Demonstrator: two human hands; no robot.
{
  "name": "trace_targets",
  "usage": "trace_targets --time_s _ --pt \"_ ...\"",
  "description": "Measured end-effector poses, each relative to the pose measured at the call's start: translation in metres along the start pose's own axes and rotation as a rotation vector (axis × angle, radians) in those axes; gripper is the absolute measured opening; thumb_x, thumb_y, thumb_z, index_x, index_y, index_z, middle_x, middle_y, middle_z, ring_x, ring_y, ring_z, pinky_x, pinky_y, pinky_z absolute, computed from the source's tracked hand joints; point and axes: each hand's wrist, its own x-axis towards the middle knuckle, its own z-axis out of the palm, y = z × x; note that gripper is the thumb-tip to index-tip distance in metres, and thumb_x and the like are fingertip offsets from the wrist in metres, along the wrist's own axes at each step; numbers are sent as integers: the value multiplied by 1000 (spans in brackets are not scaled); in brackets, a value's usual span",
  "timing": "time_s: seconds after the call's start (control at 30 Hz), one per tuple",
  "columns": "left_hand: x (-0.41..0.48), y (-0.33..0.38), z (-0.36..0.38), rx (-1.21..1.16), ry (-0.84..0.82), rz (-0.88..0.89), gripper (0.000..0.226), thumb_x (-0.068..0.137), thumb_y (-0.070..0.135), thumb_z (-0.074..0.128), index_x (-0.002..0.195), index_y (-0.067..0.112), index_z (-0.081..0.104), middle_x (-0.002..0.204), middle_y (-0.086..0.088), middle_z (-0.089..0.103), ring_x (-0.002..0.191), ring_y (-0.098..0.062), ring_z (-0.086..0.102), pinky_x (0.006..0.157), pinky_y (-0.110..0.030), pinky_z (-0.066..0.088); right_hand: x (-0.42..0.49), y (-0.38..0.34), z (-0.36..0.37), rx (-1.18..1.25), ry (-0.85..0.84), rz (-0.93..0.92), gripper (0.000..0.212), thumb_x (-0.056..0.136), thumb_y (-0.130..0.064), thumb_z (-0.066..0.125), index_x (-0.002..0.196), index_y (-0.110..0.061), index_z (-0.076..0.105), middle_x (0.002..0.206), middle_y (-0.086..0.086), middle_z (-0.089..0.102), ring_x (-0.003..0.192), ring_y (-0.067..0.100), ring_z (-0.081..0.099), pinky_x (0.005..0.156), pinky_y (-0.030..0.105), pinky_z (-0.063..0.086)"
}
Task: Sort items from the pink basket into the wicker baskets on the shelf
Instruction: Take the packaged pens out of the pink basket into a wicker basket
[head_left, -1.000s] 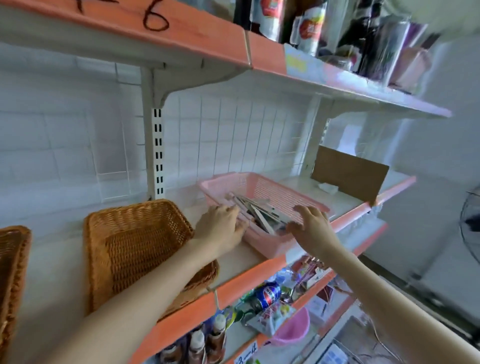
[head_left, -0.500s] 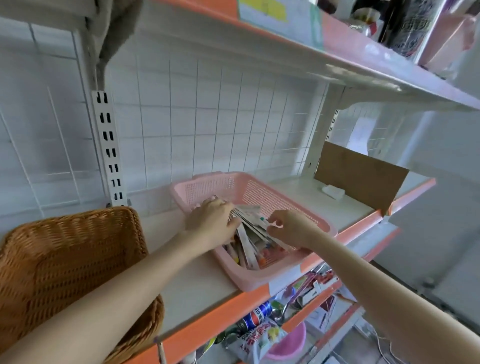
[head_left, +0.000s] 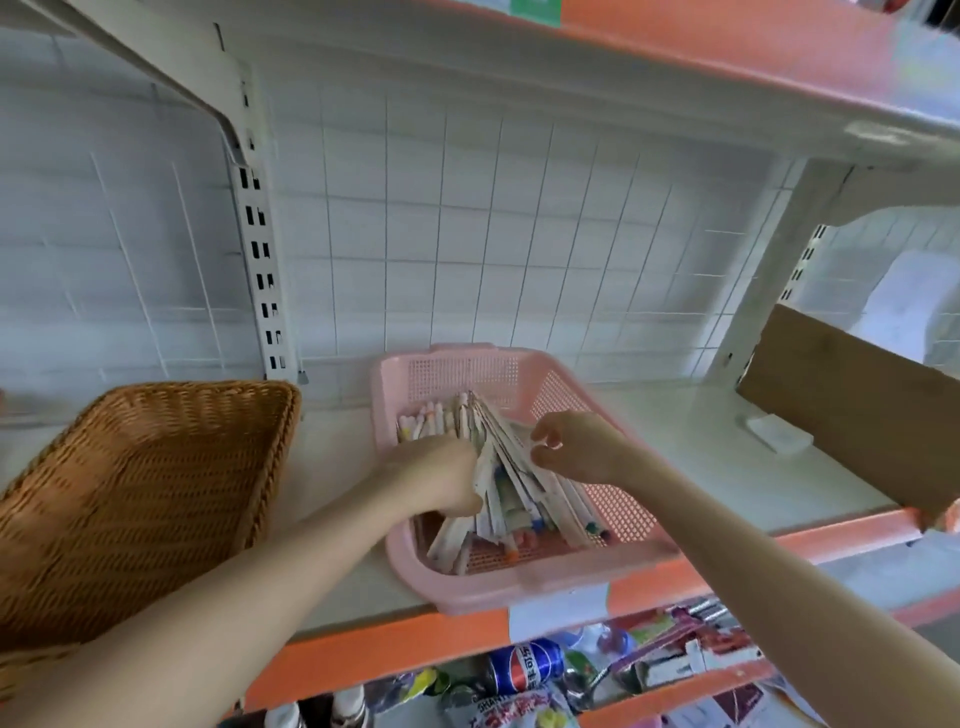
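Note:
A pink plastic basket (head_left: 524, 582) sits on the white shelf near its orange front edge. It holds a bundle of long paper-wrapped sticks (head_left: 501, 467) and several colour-tipped pens (head_left: 423, 421). My left hand (head_left: 436, 480) is inside the basket and grips the left side of the bundle. My right hand (head_left: 576, 447) has its fingers curled against the bundle's right side; whether it pinches the wrappers I cannot tell. An empty wicker basket (head_left: 135, 499) stands to the left of the pink one.
A brown cardboard sheet (head_left: 852, 405) leans at the right, with a small white block (head_left: 779, 434) in front of it. A white wire grid forms the back wall. The shelf below holds a Pepsi can (head_left: 524, 665) and mixed packets. Another shelf hangs close overhead.
The camera has moved closer and lower over the pink basket. Both hands went from hovering over the sticks to closing in on the bundle from either side and raising its near end.

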Motion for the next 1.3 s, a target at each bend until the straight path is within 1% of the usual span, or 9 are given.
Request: trace_targets --time_s 0.1,0.2,0.27,0.43,0.63,0.8,0.87,0.97,1.3 --pt "-1 0 0 -131 125 -56 26 81 13 55 60 12 40 62 -1 43 54 -16 46 46 -24 32 10 7 -1 10 -4 -21 35 93 -24 50 125 -12 55 129 5 56 115 20 54 98 31 43" --pt "-2 -1 -1 -256 266 -51 29 88 12 51 62 10 39 75 -7 53 68 -20 58 47 -13 28 24 12 0 16 3 -22 26 92 -16 48 112 -8 62 113 6 64 91 15 63 71 17 50" --pt "-4 -1 -2 -332 345 -44 34 91 11 49 60 12 35 62 -2 44 50 -10 42 40 -10 31 38 15 1 -3 -23 -7 22 92 -10 47 103 -3 63 98 6 65 77 12 59 60 11 44" --pt "-1 -6 1 -510 436 -68 36 94 16 51 62 13 37 54 3 34 43 -8 28 36 -13 27 76 18 -1 -60 -37 14 23 92 -15 51 105 0 62 91 6 64 87 20 62 80 24 51" --pt "-5 -3 -2 -540 446 -68 38 95 14 51 61 17 35 54 7 36 40 -3 28 36 -11 28 89 12 12 -147 -163 41 26 92 -14 48 110 2 59 74 0 53 76 16 56 79 23 53" --pt "-4 -4 -3 -561 463 -74 38 94 15 52 60 17 36 53 7 36 39 -3 29 36 -11 27 95 14 7 -163 -110 41 19 90 -14 53 107 -6 59 86 3 61 75 14 57 85 23 51" --pt "-4 -5 -3 -572 470 -77 39 94 16 53 59 16 35 51 6 34 40 -5 27 36 -11 26 97 15 0 -106 -40 60 20 84 -4 56 104 -4 60 85 3 60 81 14 62 79 24 55" --pt "-2 -7 -2 -593 476 -74 39 93 18 54 58 16 37 50 6 36 39 -4 28 37 -11 26 82 14 -15 -122 -67 112 22 88 -1 51 109 -4 55 72 0 47 60 6 46 53 16 45" --pt "2 -9 0 -638 486 -114 38 94 25 54 61 16 37 51 4 35 41 -8 28 37 -14 23 16 32 -31 510 -102 40 12 89 -3 54 78 -5 58 55 4 52 39 8 42 39 17 35"
